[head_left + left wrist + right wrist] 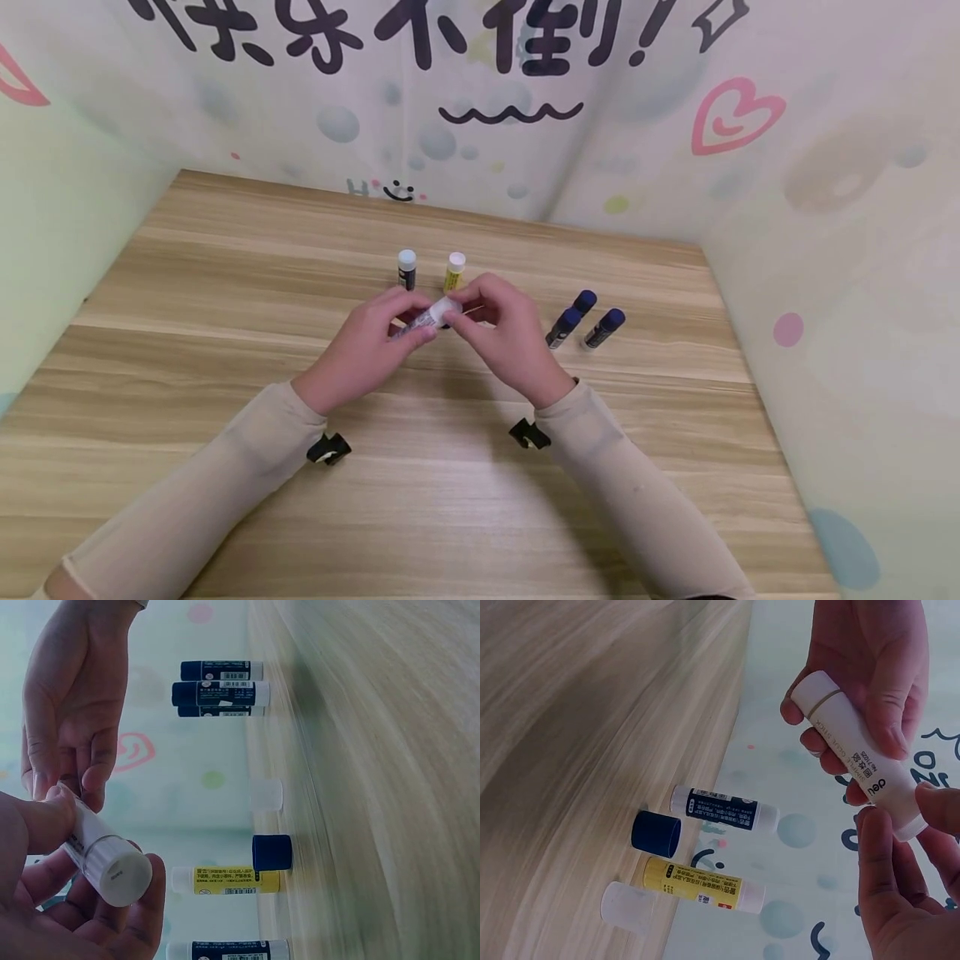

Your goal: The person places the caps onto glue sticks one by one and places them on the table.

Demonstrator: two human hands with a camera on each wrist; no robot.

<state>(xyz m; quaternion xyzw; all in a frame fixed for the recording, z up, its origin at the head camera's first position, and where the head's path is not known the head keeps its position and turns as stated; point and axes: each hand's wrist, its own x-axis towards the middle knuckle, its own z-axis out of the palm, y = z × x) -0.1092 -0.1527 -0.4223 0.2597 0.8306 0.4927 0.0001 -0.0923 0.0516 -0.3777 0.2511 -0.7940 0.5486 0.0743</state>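
A white glue stick (855, 742) is held up at a tilt between both hands. My left hand (367, 346) grips its body, with the fingers under it and the thumb along the side. With thumb and fingertips, my right hand (506, 333) pinches the opposite end. Just beyond the hands stand a yellow glue stick (697, 885) and a navy glue stick (720, 810), both with white tops. Beside them on the table sit a navy cap (656, 833) and a translucent white cap (628, 906), mostly hidden by the hands in the head view.
Three navy glue sticks with dark blue caps (603, 328) stand in a group right of my right hand. The wood-grain table (420, 500) meets a printed cloth backdrop (480, 150) behind and pale walls at both sides.
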